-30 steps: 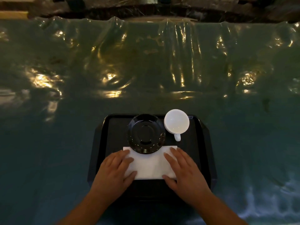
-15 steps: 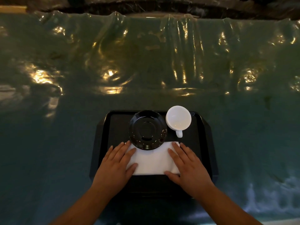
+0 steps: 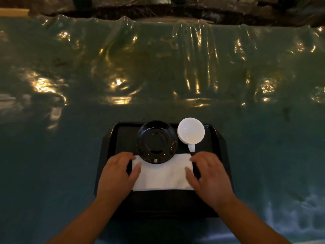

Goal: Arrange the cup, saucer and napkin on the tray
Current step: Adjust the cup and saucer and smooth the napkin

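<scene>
A black tray [image 3: 112,141] lies on the table in front of me. On it a white folded napkin [image 3: 162,175] lies flat across the middle. A black saucer [image 3: 157,142] rests at the back, its near rim overlapping the napkin's far edge. A white cup [image 3: 191,131] stands upright to the right of the saucer, handle pointing toward me. My left hand [image 3: 117,175] rests at the napkin's left edge, thumb on the napkin. My right hand [image 3: 208,175] rests at its right edge, thumb on the napkin. Both have fingers spread and hold nothing.
The table [image 3: 52,155] is covered with a teal cloth under wrinkled, shiny clear plastic that reflects lights. The table's far edge [image 3: 158,16] runs along the top of the view, with dark clutter beyond it.
Both hands have slid outward from on top of the napkin to its left and right edges. Napkin, saucer and cup stay where they were.
</scene>
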`<state>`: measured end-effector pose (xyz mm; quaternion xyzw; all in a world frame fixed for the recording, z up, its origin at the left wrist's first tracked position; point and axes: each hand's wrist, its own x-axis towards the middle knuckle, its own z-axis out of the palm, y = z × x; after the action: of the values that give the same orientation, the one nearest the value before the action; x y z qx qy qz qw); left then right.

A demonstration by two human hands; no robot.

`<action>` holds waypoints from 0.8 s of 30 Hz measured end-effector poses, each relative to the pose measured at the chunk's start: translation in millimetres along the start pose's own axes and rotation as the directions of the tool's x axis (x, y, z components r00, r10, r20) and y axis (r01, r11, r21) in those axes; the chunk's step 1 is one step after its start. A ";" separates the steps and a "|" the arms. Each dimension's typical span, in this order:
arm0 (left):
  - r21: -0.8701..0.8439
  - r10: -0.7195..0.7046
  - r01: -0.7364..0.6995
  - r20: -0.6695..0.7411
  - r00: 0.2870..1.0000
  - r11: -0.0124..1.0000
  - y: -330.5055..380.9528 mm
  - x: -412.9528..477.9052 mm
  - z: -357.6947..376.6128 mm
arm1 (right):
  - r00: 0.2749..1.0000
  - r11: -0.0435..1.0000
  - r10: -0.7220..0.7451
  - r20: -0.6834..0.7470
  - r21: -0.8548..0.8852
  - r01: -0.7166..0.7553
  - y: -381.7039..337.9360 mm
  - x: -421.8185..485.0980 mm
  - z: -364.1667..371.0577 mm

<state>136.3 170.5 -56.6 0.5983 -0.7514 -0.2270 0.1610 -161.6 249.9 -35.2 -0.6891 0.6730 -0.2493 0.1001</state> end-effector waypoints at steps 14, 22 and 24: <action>-0.140 -0.373 0.405 0.211 0.904 0.903 17.5 84.3 3.4 | 0.540 0.405 0.735 0.410 0.373 -0.835 22.0 114.7 -4.6; -0.142 -0.380 0.410 0.196 0.904 0.901 24.5 82.1 -3.0 | 0.502 0.295 0.743 0.443 0.457 -0.839 15.8 111.6 -2.3; -0.186 -0.390 0.404 0.110 0.914 0.896 29.4 66.8 -8.5 | 0.618 0.521 0.746 0.250 0.359 -0.774 15.2 96.3 -10.7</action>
<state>100.9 109.7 -35.8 0.7109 -0.5913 -0.3518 0.1457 -183.0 156.8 -13.1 -0.2928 0.8284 -0.3011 0.3707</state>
